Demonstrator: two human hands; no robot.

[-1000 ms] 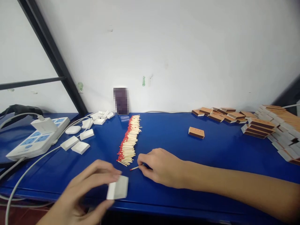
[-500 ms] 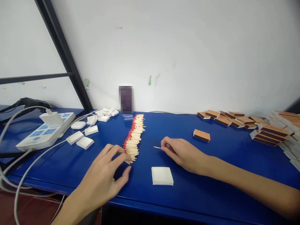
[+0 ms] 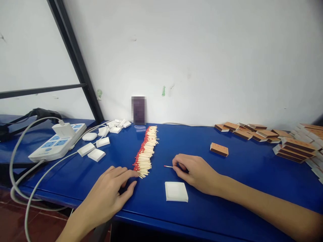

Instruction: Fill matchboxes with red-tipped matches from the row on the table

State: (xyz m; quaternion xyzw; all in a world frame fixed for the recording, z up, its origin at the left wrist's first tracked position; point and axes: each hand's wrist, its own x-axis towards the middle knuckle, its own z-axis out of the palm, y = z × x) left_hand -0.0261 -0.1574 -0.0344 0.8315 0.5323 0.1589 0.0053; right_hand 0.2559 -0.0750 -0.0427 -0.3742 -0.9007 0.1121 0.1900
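A long row of red-tipped matches [image 3: 146, 150] lies on the blue table [image 3: 227, 174]. My left hand [image 3: 111, 195] rests on the table with fingers stretched out, its fingertips touching the near end of the row. My right hand [image 3: 195, 173] pinches a single match [image 3: 168, 166] that lies flat and points left. An empty white matchbox tray [image 3: 176, 192] sits on the table just in front of my right hand.
More white trays [image 3: 96, 154] and a power strip [image 3: 57, 146] with cables lie at the left. A single brown matchbox sleeve [image 3: 219, 149] sits mid-right; piles of sleeves [image 3: 252, 129] and boxes [image 3: 295, 146] fill the far right. A black metal frame [image 3: 73, 57] stands at the back left.
My left hand set the white tray down and moved to the near end of the match row. My right hand carried one match to the right, away from the row.
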